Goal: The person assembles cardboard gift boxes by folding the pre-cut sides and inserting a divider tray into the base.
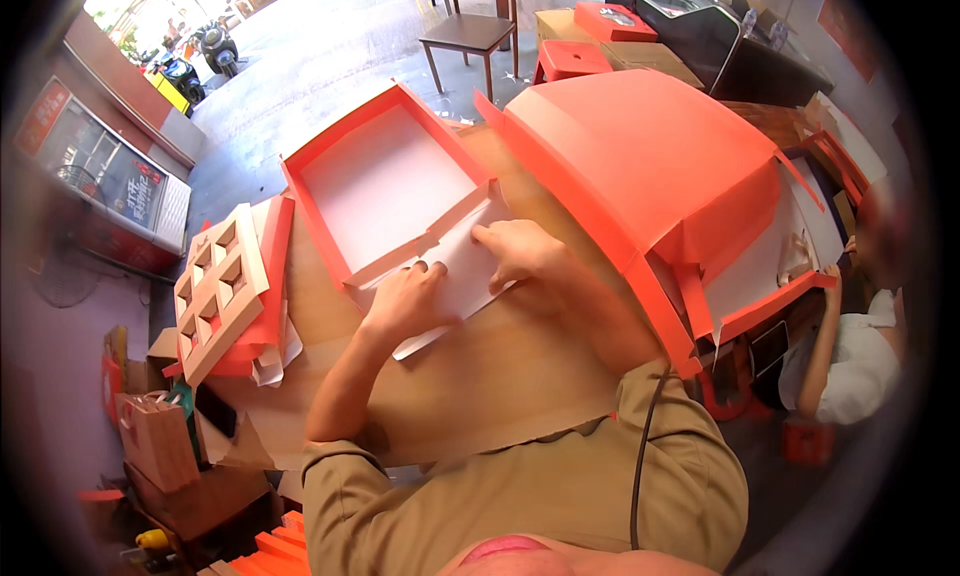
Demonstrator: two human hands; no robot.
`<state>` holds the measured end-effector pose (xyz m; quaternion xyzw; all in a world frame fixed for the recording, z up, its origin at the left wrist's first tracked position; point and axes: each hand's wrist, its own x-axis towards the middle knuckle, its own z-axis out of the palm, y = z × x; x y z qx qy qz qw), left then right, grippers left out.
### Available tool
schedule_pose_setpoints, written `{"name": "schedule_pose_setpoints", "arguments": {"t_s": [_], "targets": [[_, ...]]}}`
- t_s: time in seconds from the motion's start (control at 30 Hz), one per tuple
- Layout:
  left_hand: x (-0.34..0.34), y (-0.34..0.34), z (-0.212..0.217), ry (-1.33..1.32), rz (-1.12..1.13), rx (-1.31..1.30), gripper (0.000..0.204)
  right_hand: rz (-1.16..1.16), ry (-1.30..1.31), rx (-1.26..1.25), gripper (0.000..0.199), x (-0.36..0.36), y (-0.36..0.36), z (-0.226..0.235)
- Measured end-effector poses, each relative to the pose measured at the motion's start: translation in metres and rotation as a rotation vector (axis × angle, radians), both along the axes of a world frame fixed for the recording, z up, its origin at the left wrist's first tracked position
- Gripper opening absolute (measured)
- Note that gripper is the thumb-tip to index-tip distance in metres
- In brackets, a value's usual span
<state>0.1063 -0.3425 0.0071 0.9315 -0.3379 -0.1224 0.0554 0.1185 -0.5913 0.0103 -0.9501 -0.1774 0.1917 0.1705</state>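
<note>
On the wooden table [500,376] in front of me lies a partly folded cardboard box [385,181], with orange-red walls and a white inside. Its near side has a white flap [455,276] lying outward toward me. My left hand [408,301] grips this flap by its left part, fingers bent at the fold line. At the flap's right part, my right hand [520,253] is closed on it with curled fingers. The undersides of both hands are hidden, so the exact finger contact does not show.
Large stacked orange-red box blanks [640,156] cover the table's right. To the left, a cardboard divider grid [222,286] lies on folded red sheets. A phone [215,411] rests at the left edge. Another person [860,366] is at the right. A chair [470,34] stands beyond.
</note>
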Motion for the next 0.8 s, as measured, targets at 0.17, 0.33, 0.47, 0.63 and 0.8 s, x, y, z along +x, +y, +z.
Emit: {"name": "schedule_pose_setpoints", "arguments": {"t_s": [0.17,0.33,0.47,0.63,0.8], "targets": [[0.004,-0.002,0.0,0.072,0.044,-0.022,0.081,0.104,-0.143,0.156,0.042,0.001,0.021,-0.01],[0.008,0.002,-0.009,0.047,0.012,-0.015,0.081,-0.058,-0.401,0.533,0.022,0.001,0.048,-0.029],[0.01,-0.004,0.004,0.134,-0.006,0.009,0.082,-0.184,-0.721,0.943,0.028,-0.001,0.065,-0.02],[0.01,0.009,-0.011,0.034,-0.031,-0.084,0.082,-0.063,-1.068,0.587,0.049,0.016,0.057,-0.062],[-0.003,-0.006,0.01,-0.092,-0.14,-0.08,0.071,-0.166,-0.986,0.416,0.069,0.028,0.045,-0.094]]}}
